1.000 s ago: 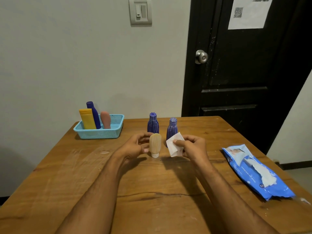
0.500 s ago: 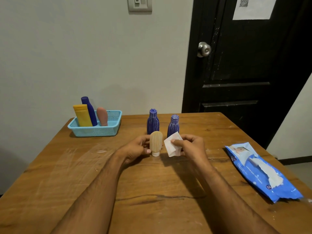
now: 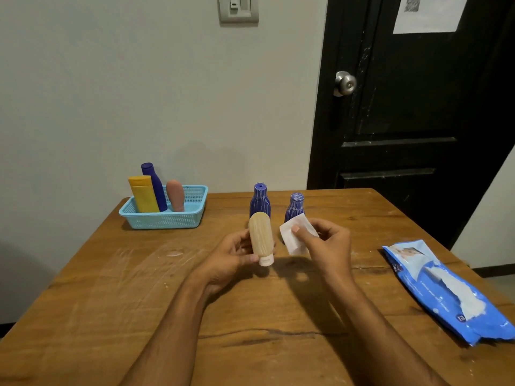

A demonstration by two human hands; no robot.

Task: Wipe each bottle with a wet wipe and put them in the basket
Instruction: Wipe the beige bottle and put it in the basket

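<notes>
1. While the left hand [image 3: 231,260] is gripping the beige bottle [image 3: 260,236] cap-down, lifted off the table [image 3: 111,288] at centre, the wipe is not touching it yet, so the step in hand is reading as the wipe-down itself.
2. Left fingers are curling round the bottle's lower body, thumb near the white cap [image 3: 265,260]. Advice: keep the hold low so the upper body is staying exposed.
3. Right hand [image 3: 326,246] is pinching the folded wet wipe [image 3: 292,235] between thumb and fingers, just beside the bottle, apart from it.
4. Doing it well, as I judge it: be wrapping the wipe round the body and rotating the bottle with the left hand, then regrip to cover the cap end (smooth plastic plus wet wipe is likely getting slippery).
5. Two striped blue bottles [image 3: 259,201] [image 3: 294,207] are standing upright just behind the hands, apparently waiting. Watch the knuckles, they could be tipped.
6. Blue basket [image 3: 167,220] is sitting at far left, holding a yellow tube [image 3: 143,195], a dark blue bottle [image 3: 153,185] and a pink bottle [image 3: 175,195], with free room on its right side for this one.
7. Wipe pack [image 3: 446,291] is lying on the right, well apart.
</notes>
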